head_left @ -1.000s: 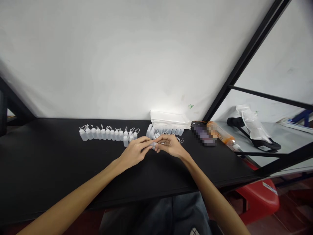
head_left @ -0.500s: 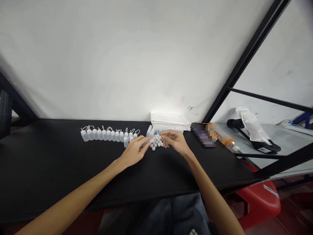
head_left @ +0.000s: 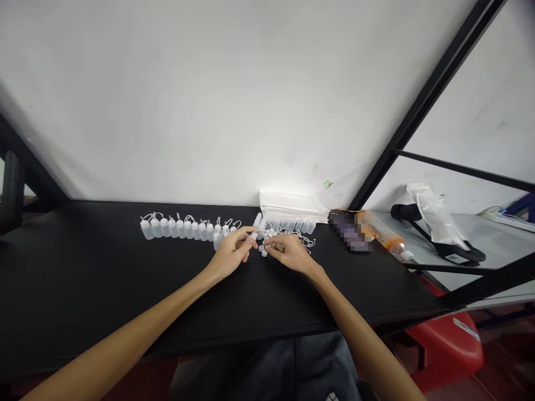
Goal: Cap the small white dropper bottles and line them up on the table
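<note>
My left hand (head_left: pixel 234 249) is closed in a pinch around a small translucent squeeze bottle (head_left: pixel 253 236), whose white top pokes out between thumb and fingers. Most of that bottle is hidden. A cluster of small white caps (head_left: pixel 264 252) lies just to the right of it. My right hand (head_left: pixel 288 250) reaches down into this cluster, its thumb and forefinger brought together at a white cap (head_left: pixel 267 243), which is partly covered. Left of my hands stands a row of capped bottles (head_left: pixel 179 229), several with thin looped straps on top.
Behind the caps are more bottles (head_left: pixel 307 226) and a stack of white sheets (head_left: pixel 292 206) against the wall. Curly white straps (head_left: pixel 308 243) lie beyond my right hand. An orange-labelled bottle (head_left: pixel 387 238) rests at the right, near a black shelf frame (head_left: pixel 443 266) and a red stool (head_left: pixel 449 348).
My right hand has lowered and shifted left onto the caps, uncovering the curly straps behind it. My left hand has turned slightly, so the bottle's top now points up between its fingers.
</note>
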A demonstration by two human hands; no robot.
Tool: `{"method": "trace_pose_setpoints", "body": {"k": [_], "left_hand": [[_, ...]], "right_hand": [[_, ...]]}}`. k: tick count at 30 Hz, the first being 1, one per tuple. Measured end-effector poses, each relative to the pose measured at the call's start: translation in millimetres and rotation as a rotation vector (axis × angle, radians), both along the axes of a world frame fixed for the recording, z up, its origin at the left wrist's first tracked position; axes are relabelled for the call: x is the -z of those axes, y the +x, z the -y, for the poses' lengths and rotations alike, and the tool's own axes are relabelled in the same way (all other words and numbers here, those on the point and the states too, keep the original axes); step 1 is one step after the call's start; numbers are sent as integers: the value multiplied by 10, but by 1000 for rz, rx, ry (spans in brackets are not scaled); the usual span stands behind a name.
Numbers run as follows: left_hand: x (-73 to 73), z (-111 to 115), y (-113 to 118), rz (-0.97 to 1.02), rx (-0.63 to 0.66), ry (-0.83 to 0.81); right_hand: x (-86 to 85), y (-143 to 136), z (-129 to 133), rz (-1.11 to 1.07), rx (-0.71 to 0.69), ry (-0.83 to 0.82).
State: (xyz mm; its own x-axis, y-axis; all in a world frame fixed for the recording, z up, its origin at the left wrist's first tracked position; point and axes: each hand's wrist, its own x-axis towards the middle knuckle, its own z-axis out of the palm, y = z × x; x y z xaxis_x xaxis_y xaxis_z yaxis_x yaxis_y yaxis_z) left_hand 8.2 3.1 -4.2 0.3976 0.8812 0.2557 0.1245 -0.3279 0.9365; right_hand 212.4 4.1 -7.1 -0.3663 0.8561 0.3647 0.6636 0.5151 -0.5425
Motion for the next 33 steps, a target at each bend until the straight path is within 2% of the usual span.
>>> {"method": "trace_pose_setpoints", "body": {"k": [7,12,14,17,20,23,33], "left_hand": [[-8,23,16,-31,74,9],[-7,36,19,-184,-30,163],[-19,46,23,-194,-66,163],[-36,58,37,-129,-80,91],[-42,59,56,-60,-45,-10],[-36,63,70,-34,-10,-61],[12,77,59,-48,5,-54]], "right_hand": [[3,14,-1,28,-54,28],[-13,-9,27,31,-60,-23],[-18,-9,31,24,-52,-38],[-34,17,25,-121,-30,-153],[-60,48,12,-421,-54,-304],[-84,41,13,-640,-112,-347],[-97,-61,73,-698,-233,-448]]}}
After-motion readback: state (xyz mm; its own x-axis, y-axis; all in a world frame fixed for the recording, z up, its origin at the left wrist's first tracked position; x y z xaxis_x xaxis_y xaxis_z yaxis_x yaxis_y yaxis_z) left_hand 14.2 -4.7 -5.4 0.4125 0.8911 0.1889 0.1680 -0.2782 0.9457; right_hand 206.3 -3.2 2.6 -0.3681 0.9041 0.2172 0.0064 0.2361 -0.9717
